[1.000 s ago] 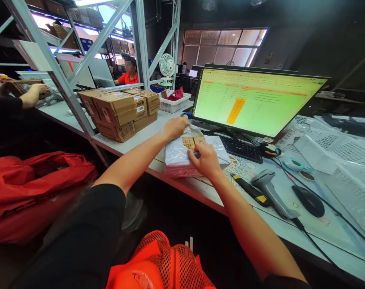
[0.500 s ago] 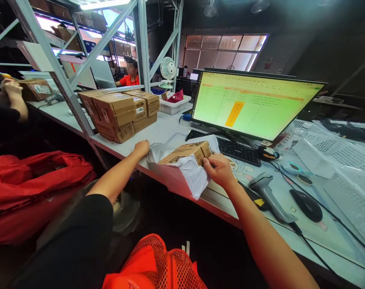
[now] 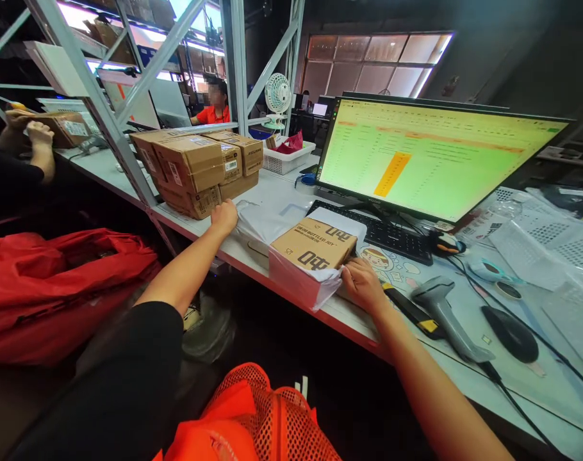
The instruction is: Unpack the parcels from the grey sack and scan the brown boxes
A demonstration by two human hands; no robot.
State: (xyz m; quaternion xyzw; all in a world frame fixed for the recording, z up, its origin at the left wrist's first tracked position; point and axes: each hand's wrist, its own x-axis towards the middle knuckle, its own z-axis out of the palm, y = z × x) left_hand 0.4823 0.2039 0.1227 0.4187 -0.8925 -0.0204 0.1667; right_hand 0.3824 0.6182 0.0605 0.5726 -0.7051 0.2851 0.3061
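A brown cardboard box (image 3: 307, 242) with black print, including "BOTTLED JOY", lies on a white plastic bag (image 3: 291, 276) at the table's front edge. Film from the bag wraps the box's near side and rises behind it, while the printed top stays uncovered. My left hand (image 3: 224, 218) is closed on the bag's left end, apart from the box. At the box's right corner, my right hand (image 3: 362, 282) pinches the bag's edge, its fingertips close to the cardboard.
Stacked cardboard boxes (image 3: 190, 163) stand at the left beside a metal rack post. A monitor (image 3: 430, 160) and a keyboard (image 3: 397, 240) sit behind the bag. To the right lie a box cutter (image 3: 411, 310), a barcode scanner (image 3: 448, 320) and a mouse (image 3: 510, 333). A co-worker's hands (image 3: 39, 137) hold a box far left.
The box has gone from tilted to lying flatter, with its printed top now facing up. Both hands keep hold of the bag, which is spread wider to the left. The view has shifted slightly.
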